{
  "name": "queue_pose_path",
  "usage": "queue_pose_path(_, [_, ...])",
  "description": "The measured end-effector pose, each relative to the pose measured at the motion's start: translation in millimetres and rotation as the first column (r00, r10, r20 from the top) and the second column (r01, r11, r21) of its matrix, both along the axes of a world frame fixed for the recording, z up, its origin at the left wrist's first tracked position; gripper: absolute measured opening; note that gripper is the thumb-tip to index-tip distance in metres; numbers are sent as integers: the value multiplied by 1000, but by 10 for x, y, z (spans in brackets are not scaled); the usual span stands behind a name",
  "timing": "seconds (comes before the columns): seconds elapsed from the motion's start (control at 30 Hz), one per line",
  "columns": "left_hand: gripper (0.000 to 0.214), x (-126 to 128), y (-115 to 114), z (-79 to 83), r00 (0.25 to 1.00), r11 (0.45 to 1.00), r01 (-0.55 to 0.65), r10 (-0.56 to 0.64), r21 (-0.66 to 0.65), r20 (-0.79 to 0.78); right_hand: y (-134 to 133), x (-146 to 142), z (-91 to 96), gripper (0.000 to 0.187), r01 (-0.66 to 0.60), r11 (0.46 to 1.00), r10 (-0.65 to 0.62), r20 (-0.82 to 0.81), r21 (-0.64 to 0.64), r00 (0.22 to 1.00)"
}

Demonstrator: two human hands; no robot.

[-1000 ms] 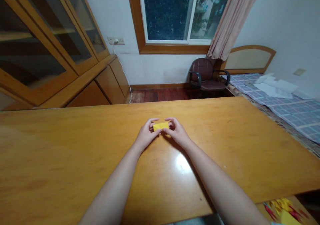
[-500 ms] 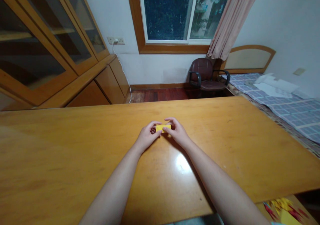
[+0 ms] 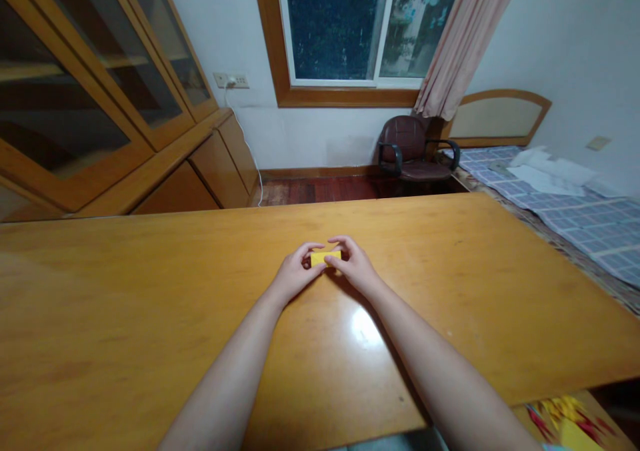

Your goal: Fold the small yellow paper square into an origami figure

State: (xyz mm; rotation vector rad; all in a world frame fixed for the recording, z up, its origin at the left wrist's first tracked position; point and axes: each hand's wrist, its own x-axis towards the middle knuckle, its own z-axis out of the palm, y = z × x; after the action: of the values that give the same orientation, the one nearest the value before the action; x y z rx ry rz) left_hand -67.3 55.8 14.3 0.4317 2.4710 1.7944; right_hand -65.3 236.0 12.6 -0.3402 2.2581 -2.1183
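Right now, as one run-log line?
left hand: holding yellow piece | right hand: holding it too, thumb across its face | wooden table: below hands | maroon chair: beyond table

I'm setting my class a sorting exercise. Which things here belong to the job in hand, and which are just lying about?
In use:
yellow piece, held between left hand and right hand
table, beneath them

Lying about:
chair
curtain
cupboard
bed
white sheets on the bed

You are in a home bedroom: note the bed (image 3: 565,207) at frame right and glazed cabinet (image 3: 103,81) at upper left.
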Motion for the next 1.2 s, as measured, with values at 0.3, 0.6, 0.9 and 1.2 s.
queue_pose_path(0.3, [44, -8, -8, -17, 998, 997, 19, -23, 72, 55, -13, 6, 26, 41, -10, 1000, 10, 2, 12, 1000])
queue_pose_path(0.6, [49, -34, -4, -48, 996, 988, -28, 14, 154, 91, 0, -24, -30, 43, -9, 1000, 9, 18, 19, 1000])
queue_pose_path(0.9, [47, -48, -3, -60, 996, 987, -37, 23, 155, 89, 0, -38, -54, 42, -19, 1000, 19, 28, 0, 999])
queue_pose_path(1.2, [41, -73, -32, -55, 995, 968, -85, 68, 235, 79, 9, -64, -37, 40, 44, 992, -33, 95, -120, 995])
